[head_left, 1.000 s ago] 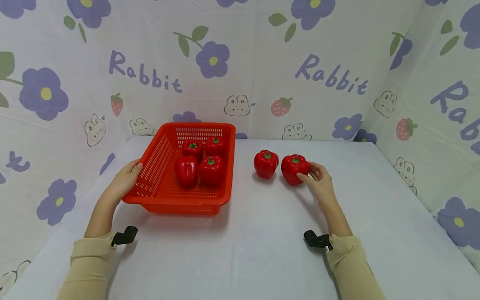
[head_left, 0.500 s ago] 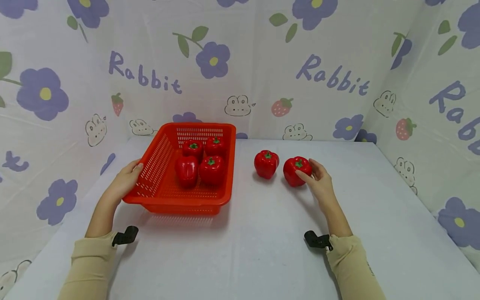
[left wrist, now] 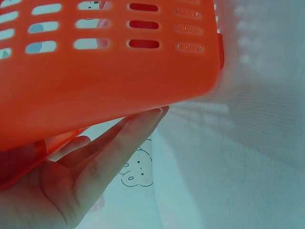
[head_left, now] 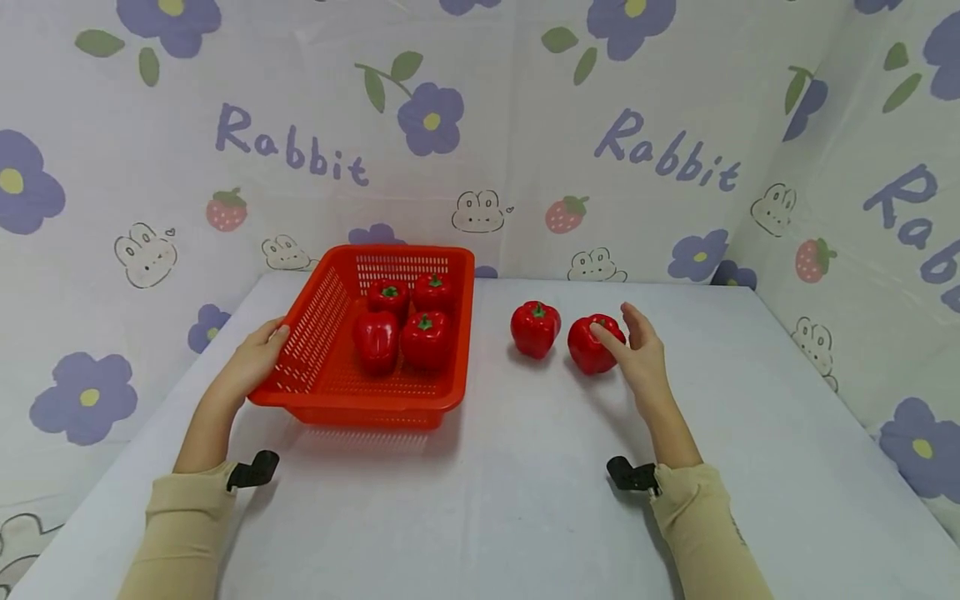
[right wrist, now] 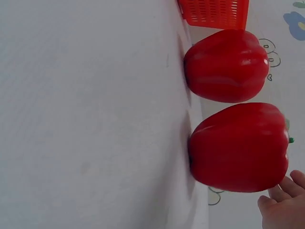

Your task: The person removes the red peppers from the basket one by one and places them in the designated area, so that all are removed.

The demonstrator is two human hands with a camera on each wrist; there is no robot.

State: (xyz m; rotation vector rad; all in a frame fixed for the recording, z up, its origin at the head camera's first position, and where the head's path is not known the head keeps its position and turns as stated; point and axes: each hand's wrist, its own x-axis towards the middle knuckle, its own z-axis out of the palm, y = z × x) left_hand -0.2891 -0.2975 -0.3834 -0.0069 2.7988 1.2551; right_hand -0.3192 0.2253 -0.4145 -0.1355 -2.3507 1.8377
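Note:
My left hand [head_left: 253, 362] holds the left rim of a red plastic basket [head_left: 352, 402], its fingers reaching along the outer wall under the rim in the left wrist view. Several red bell peppers [head_left: 426, 340] with green stems are inside the basket; one lies on its side. On the table to the right stand two more: a left bell pepper [head_left: 536, 329] and a right bell pepper [head_left: 592, 354]. My right hand [head_left: 641, 354] is at the right one, fingers spread and thumb overlapping its top in the head view. In the right wrist view the fingertips [right wrist: 298, 177] are beside its stem end.
A white-covered table [head_left: 510, 500] carries everything. Behind it and at the sides hangs a white cloth [head_left: 510, 108] printed with flowers, rabbits and strawberries. Small black cameras [head_left: 253, 469] are worn at both wrists.
The right bell pepper has shifted slightly right and toward me, and my right hand's fingers have loosened from it and spread. My left hand and the basket keep their place.

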